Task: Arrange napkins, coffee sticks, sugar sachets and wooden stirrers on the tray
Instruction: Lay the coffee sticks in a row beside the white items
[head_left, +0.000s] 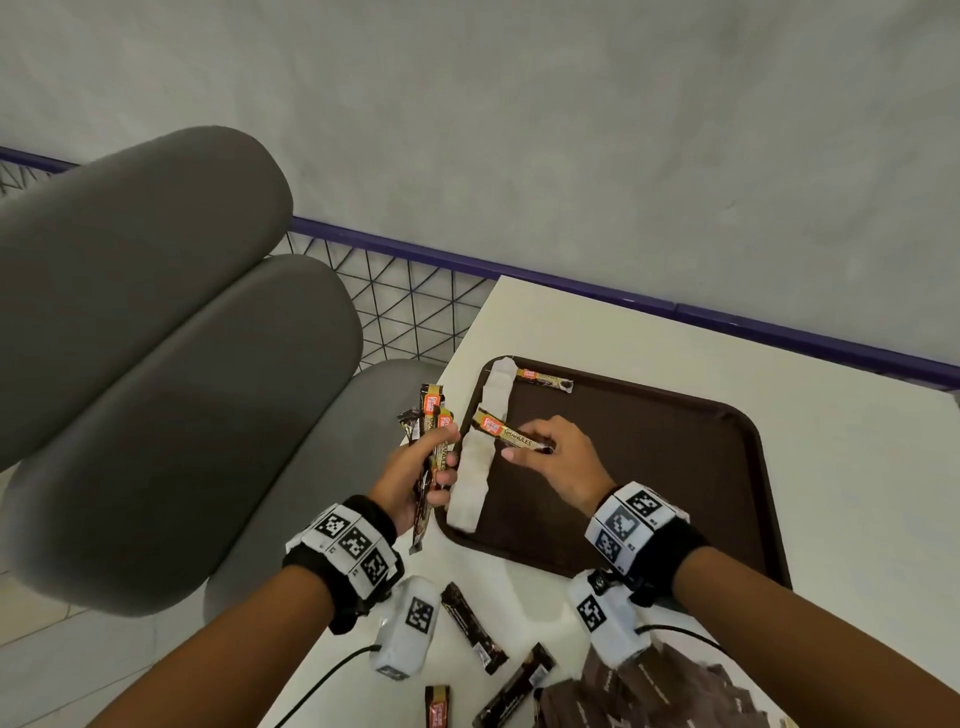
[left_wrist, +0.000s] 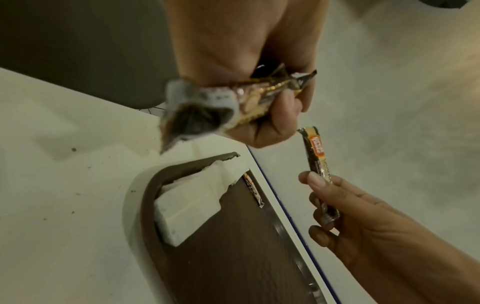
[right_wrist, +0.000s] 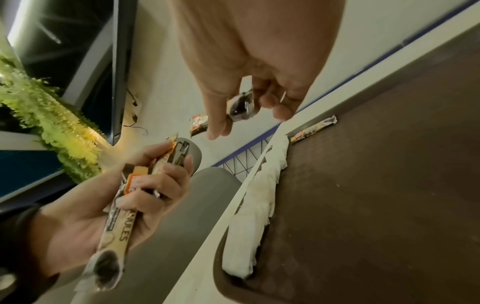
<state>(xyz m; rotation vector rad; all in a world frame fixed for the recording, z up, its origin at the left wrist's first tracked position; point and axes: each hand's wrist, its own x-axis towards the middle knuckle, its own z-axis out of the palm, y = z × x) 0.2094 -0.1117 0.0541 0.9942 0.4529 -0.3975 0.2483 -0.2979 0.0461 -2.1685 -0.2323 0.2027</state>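
Note:
A dark brown tray (head_left: 675, 467) lies on the white table. White folded napkins (head_left: 480, 452) run in a row along its left edge, and one coffee stick (head_left: 545, 381) lies at its far edge. My left hand (head_left: 421, 467) grips a bundle of coffee sticks (head_left: 434, 431) just left of the tray. My right hand (head_left: 550, 457) pinches a single gold coffee stick (head_left: 506, 431) above the napkins. The left wrist view shows that single stick (left_wrist: 318, 156) between thumb and fingers. In the right wrist view the bundle (right_wrist: 135, 197) sits in my left fist.
Several dark sachets (head_left: 472, 626) and a pile of brown packets (head_left: 665, 696) lie on the table's near side. A grey padded chair (head_left: 156, 338) stands to the left. A wire fence with a purple rail (head_left: 415, 306) runs behind the table.

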